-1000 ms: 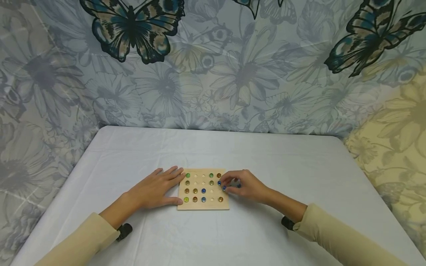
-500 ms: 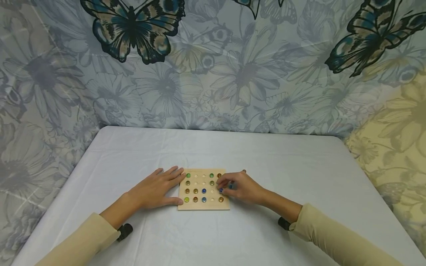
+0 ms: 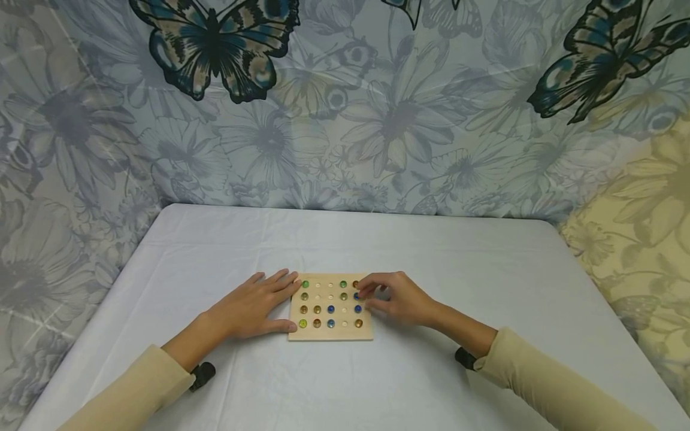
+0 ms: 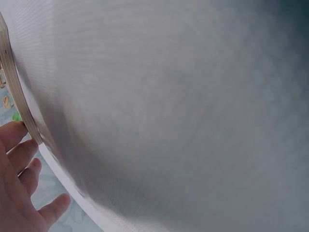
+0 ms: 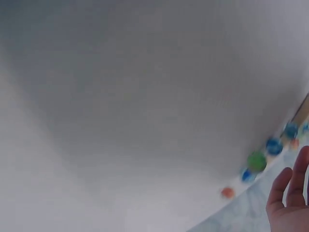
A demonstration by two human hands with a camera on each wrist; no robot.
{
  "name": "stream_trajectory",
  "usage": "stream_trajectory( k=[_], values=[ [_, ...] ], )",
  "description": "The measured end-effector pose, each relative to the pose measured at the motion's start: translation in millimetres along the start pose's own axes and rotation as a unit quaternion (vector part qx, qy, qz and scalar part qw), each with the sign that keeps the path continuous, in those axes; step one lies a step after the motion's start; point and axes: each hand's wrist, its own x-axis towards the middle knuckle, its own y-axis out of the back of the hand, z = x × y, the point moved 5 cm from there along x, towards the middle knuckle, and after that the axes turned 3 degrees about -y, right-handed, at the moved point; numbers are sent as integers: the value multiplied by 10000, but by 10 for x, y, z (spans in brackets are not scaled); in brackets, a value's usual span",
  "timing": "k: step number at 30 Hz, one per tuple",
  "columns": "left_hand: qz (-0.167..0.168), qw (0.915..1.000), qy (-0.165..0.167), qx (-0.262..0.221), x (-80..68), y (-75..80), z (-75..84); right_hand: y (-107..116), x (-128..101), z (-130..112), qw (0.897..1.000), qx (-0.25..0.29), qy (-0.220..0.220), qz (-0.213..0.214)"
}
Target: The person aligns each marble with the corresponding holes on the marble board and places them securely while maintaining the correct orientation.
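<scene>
Two hands flank the wooden board (image 3: 330, 331) on the tabletop (image 3: 345, 383). Flat, fingers relaxed and holding nothing, the left hand (image 3: 250, 308) rests against the board's left edge. At the board's right edge, nearer the blue marbles (image 3: 357, 309), the right hand (image 3: 399, 299) curls thumb and fingertips (image 3: 365, 292) together just right of them; whether its grip pinches a marble I cannot tell. Loose marbles (image 5: 256, 162) lie beyond.

We see a wooden board (image 3: 330, 306) lying on the table (image 3: 345, 371), near its middle, with marbles (image 3: 330, 309) sitting in its holes. Our left hand (image 3: 253, 308) rests flat against the board's left edge; our right hand (image 3: 396, 299) is at its right edge, fingertips apparently over the rightmost column.
</scene>
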Motion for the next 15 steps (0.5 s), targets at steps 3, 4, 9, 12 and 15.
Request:
stream_trajectory(
  k=[3,4,9,12,15],
  values=[
    [42,10000,-14,7,2,4,0,129,-15,55,9996,-100,-35,252],
    [49,10000,-20,9,2,5,0,171,-19,77,9994,-122,-44,332],
    [48,10000,-19,-7,-1,2,-1,327,-40,194,9980,-208,-118,585],
    [37,10000,-6,-28,-3,-3,-3,384,-40,260,9972,-284,-241,648],
    [21,10000,3,-37,-3,-8,-6,421,-37,334,9964,-358,-422,642]
  ],
)
